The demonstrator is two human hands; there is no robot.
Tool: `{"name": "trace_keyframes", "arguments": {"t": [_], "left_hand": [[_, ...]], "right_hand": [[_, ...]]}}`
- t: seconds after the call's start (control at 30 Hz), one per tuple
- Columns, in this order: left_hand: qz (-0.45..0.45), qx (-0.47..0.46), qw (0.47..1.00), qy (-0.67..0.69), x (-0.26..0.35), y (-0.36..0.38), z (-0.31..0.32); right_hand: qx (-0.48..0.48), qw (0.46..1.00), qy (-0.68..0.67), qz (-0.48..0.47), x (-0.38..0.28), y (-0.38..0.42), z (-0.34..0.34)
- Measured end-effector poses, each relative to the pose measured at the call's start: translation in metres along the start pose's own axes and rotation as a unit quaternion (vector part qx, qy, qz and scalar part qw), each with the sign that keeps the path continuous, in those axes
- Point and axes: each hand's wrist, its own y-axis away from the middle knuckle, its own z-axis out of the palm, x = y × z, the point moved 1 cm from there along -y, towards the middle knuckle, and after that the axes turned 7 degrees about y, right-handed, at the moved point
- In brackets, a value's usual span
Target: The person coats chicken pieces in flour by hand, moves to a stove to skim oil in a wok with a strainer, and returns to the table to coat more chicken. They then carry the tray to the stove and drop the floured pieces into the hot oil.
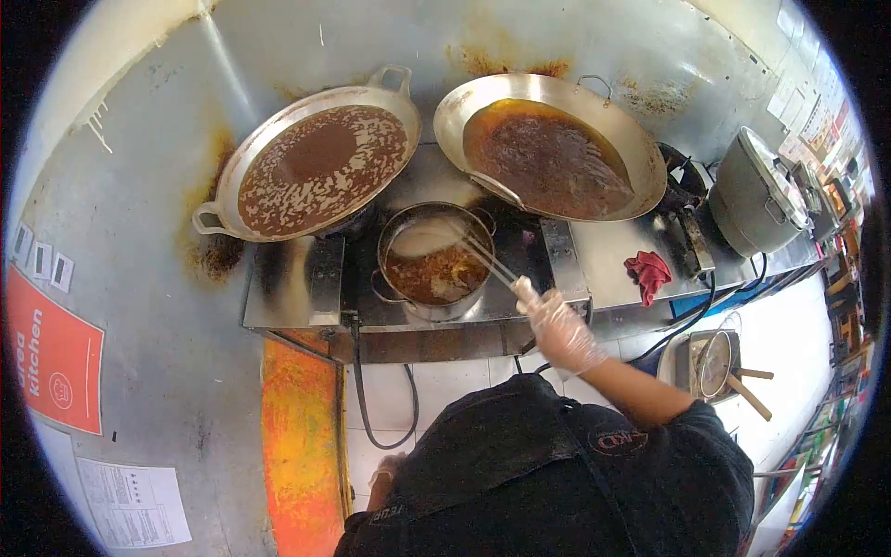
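My right hand [559, 330], in a clear plastic glove, is closed around the handle of a long skimmer [490, 257]. Two thin metal rods run from its grip down into a small pot [444, 310], where a pale rounded shape lies at their far end. Brown, bubbling liquid [422, 278] fills much of this pot. My left hand [385, 472], also gloved, hangs low beside my dark apron [492, 455], away from the stove. Its fingers are mostly hidden.
Two wide woks of dark liquid, the left wok [220, 195] and the right wok [640, 153], stand behind the pot. A red cloth [648, 276] and a lidded grey pot [750, 209] are to the right. Wooden-handled strainers [715, 364] rest lower right. Hoses [360, 390] hang below the stove.
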Motion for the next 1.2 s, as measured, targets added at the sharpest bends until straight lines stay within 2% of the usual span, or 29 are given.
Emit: {"name": "trace_keyframes", "arguments": {"t": [0.07,0.1,0.17,0.23,0.33,0.43,0.5,0.57,0.6,0.63,0.8,0.83,0.87,0.93,1.0,1.07,1.13,1.2], "left_hand": [[-0.001,-0.001,1.000,0.000,-0.004,0.029,-0.006],[-0.001,-0.001,1.000,0.000,0.006,0.003,-0.001],[-0.001,-0.001,1.000,0.000,0.000,0.033,-0.012],[-0.001,0.004,1.000,0.003,-0.004,0.038,-0.020],[-0.003,0.009,1.000,0.005,-0.011,0.031,-0.017],[-0.009,0.008,1.000,0.007,-0.017,0.033,-0.020],[-0.016,0.007,1.000,0.014,-0.013,0.029,-0.019],[-0.026,0.005,0.999,0.024,-0.009,0.036,-0.016],[-0.031,0.002,0.999,0.029,-0.005,0.012,-0.010],[-0.037,-0.001,0.999,0.034,-0.009,0.020,-0.004],[-0.053,-0.017,0.997,0.047,0.000,0.011,0.016],[-0.052,-0.020,0.997,0.046,-0.005,0.018,0.019],[-0.050,-0.025,0.997,0.045,-0.007,0.024,0.025],[-0.047,-0.034,0.997,0.042,-0.013,0.026,0.022],[-0.046,-0.039,0.997,0.042,0.000,0.012,0.021],[-0.050,-0.044,0.997,0.044,-0.012,0.027,0.025],[-0.055,-0.045,0.996,0.048,-0.014,0.027,0.024],[-0.061,-0.044,0.996,0.054,-0.009,0.029,0.023]], "right_hand": [[-0.034,0.965,-0.210,0.155,-0.019,0.001,0.036],[-0.033,0.965,-0.209,0.157,-0.028,0.003,0.060],[-0.001,0.980,-0.131,0.150,-0.039,0.007,0.098],[0.022,0.985,-0.103,0.137,-0.039,0.010,0.098],[0.023,0.992,-0.042,0.113,-0.032,0.009,0.073],[0.015,0.986,-0.117,0.115,-0.024,0.010,0.064],[0.086,0.990,-0.026,0.108,-0.019,0.015,0.028],[0.089,0.988,-0.027,0.119,-0.009,0.018,-0.002],[0.090,0.986,-0.029,0.135,-0.003,0.020,-0.018],[0.129,0.980,-0.047,0.143,0.004,0.023,-0.037],[0.118,0.981,-0.092,0.122,0.053,0.027,-0.131],[0.156,0.968,-0.173,0.093,0.071,0.025,-0.117],[0.157,0.983,-0.093,0.038,0.087,0.025,-0.123],[0.157,0.987,-0.030,0.036,0.127,0.020,-0.122],[0.232,0.943,-0.238,0.024,0.179,0.008,-0.096],[0.114,0.977,-0.156,0.086,0.244,-0.011,-0.065],[0.021,0.972,-0.131,0.192,0.259,-0.028,-0.102],[0.037,0.950,-0.061,0.305,0.313,-0.046,-0.057]]}}
